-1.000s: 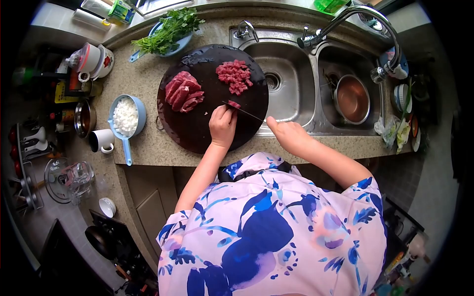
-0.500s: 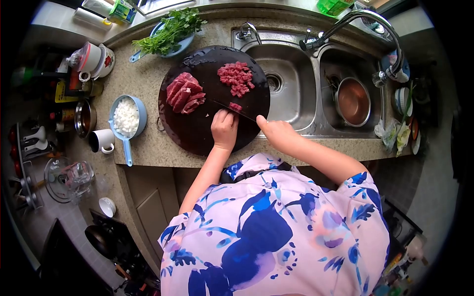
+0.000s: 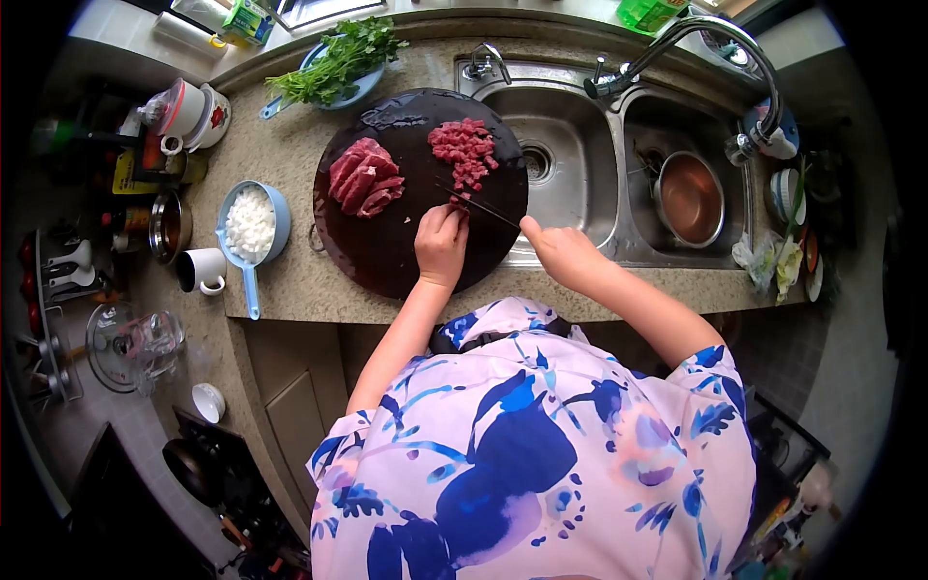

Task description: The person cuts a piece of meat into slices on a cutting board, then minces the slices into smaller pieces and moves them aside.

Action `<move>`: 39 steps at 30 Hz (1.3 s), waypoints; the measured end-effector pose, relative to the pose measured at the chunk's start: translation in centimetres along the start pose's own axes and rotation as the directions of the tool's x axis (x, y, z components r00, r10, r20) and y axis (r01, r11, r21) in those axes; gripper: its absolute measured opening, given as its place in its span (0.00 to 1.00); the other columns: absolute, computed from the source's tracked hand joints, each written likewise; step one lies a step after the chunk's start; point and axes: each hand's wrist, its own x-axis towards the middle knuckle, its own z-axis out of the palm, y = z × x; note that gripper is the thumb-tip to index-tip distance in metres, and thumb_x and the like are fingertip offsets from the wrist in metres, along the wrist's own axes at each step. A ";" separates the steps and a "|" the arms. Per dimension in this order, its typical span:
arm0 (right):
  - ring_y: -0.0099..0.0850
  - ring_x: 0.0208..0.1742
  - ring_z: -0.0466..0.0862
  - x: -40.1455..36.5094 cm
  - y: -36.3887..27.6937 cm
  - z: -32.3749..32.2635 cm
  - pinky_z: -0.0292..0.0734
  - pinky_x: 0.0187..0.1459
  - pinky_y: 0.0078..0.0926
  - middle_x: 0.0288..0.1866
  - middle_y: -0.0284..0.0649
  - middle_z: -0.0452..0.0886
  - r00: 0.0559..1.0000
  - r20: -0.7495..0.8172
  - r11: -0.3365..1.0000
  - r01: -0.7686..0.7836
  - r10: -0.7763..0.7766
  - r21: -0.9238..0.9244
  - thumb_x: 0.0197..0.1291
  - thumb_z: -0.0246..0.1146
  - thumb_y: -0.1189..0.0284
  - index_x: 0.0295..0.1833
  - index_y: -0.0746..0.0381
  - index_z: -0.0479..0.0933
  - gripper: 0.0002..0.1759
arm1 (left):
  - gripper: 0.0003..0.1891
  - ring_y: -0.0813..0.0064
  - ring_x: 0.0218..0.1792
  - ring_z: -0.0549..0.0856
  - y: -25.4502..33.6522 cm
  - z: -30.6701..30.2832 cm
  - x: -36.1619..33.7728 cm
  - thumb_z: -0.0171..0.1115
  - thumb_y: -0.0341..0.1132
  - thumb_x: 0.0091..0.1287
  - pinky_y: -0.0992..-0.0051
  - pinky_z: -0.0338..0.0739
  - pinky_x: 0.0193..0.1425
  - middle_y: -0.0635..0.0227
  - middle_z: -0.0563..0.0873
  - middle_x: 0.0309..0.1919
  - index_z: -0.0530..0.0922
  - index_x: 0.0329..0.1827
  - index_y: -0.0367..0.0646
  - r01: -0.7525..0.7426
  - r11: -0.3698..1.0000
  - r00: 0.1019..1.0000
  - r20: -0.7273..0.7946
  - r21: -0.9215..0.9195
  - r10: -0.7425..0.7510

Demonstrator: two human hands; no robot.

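Observation:
On the round dark cutting board (image 3: 387,256), my left hand (image 3: 441,244) bends its fingers down over a small strip of red meat (image 3: 458,200), mostly hidden by the fingertips. My right hand (image 3: 565,253) grips a knife (image 3: 495,211) by its handle, over the board's right edge. Its thin dark blade slants up and left, close by the left fingertips. Beyond the blade lies a pile of diced meat (image 3: 463,147). Several thick meat slices (image 3: 365,178) are heaped at the board's left.
Left of the board stands a blue-handled bowl of chopped white pieces (image 3: 249,228), beside a white mug (image 3: 203,271). Leafy greens (image 3: 340,63) fill a blue colander behind. A double sink (image 3: 570,208) adjoins the board at right, with a metal bowl (image 3: 690,199) in its far basin.
The knife and my right hand have shifted a little right and away from me. My left hand has edged slightly forward, fingers still bent over the meat.

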 end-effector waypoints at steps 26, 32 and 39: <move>0.58 0.38 0.85 0.9 0.4 -0.1 0.78 0.37 0.53 0.32 0.54 0.83 0.996 -0.093 1.000 0.006 -0.008 -0.026 0.62 0.52 0.80 0.51 0.64 0.61 0.13 | 0.12 0.59 0.46 0.85 0.7 -1.0 -0.2 0.71 0.28 0.59 0.65 0.80 0.52 0.61 0.85 0.45 0.84 0.46 0.40 0.010 0.999 0.999 0.045 0.046 -0.012; 0.59 0.38 0.84 -1.3 -0.8 -0.6 0.78 0.38 0.55 0.31 0.55 0.82 0.999 0.025 1.000 -0.021 0.020 0.007 0.63 0.51 0.80 0.52 0.65 0.61 0.13 | 0.14 0.55 0.47 0.85 0.5 -2.0 -0.6 0.70 0.26 0.60 0.63 0.80 0.53 0.57 0.84 0.47 0.84 0.49 0.37 0.059 0.997 0.998 0.005 -0.046 -0.059; 0.58 0.38 0.85 -2.1 -1.7 -1.3 0.79 0.40 0.53 0.32 0.55 0.83 0.993 0.111 0.999 -0.031 0.030 0.011 0.65 0.50 0.78 0.56 0.67 0.62 0.15 | 0.08 0.57 0.45 0.85 -0.2 -1.0 -0.7 0.69 0.23 0.58 0.64 0.81 0.50 0.59 0.86 0.41 0.85 0.41 0.38 0.019 0.998 1.000 0.014 -0.052 -0.019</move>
